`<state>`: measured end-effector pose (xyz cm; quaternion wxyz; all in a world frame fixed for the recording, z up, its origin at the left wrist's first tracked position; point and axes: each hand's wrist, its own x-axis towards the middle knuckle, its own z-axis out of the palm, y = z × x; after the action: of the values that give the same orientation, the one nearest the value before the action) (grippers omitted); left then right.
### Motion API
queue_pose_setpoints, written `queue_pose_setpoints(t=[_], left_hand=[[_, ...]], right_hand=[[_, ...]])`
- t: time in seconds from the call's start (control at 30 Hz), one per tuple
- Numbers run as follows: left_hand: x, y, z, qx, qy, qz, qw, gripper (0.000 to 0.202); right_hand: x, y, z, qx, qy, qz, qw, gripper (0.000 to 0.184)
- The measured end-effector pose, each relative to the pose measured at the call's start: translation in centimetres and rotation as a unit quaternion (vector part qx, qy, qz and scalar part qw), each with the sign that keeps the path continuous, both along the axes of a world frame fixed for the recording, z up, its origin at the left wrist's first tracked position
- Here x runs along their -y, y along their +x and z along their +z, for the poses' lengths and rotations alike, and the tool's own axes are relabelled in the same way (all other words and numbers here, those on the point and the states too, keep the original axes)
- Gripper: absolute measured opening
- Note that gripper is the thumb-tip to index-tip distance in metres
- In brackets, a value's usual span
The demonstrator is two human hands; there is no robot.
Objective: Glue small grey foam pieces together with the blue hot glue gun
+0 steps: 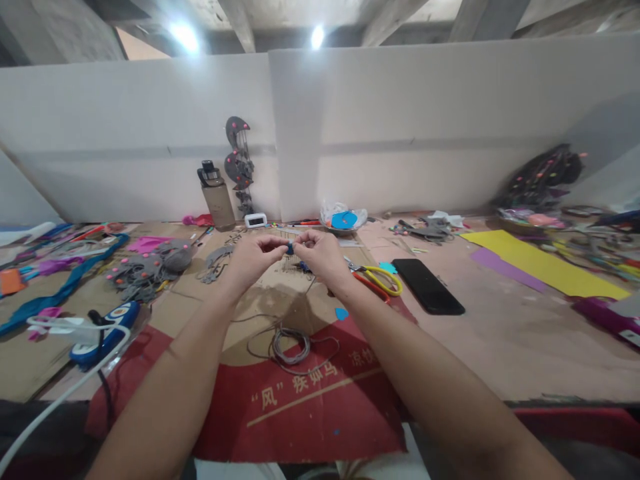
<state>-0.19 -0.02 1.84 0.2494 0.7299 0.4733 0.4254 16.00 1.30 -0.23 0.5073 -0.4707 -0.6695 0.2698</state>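
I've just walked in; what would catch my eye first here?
Probably the left hand and right hand, meeting mid-picture with a small blue piece at their fingertips. Next, the red printed cardboard at bottom centre, and the bright yellow sheet at right, beyond the black phone.

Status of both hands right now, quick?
Left hand: closed, fingertips pinching a small blue piece.
Right hand: closed, fingertips pinched at the same piece.
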Motion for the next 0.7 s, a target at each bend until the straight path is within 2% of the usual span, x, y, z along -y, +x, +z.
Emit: queue_pose_setpoints(t=[0.23,0.4,0.57,0.7], left_hand=[[0.2,0.4,-0.2,-0.084,0.059,0.022,0.995,0.02],[0.1,0.5,-0.6,-0.097,0.091,0.048,0.99,0.013],[-0.3,0.1,-0.7,0.004,0.067,0.093,0.993,0.014],[-1.2,-0.8,-1.0,0.093,0.061,0.138,0.984,0.014]], right_hand=[[0.8,0.0,0.7,0.107,0.081,-0.026,0.991,0.014],[0.9,-0.2,0.5,0.136,0.098,-0.026,0.986,0.011],[1.2,-0.6,-0.1,0.098,0.083,0.011,0.992,0.019],[1.6,-1.3,-0.4,0.08,0.104,0.039,0.991,0.014]])
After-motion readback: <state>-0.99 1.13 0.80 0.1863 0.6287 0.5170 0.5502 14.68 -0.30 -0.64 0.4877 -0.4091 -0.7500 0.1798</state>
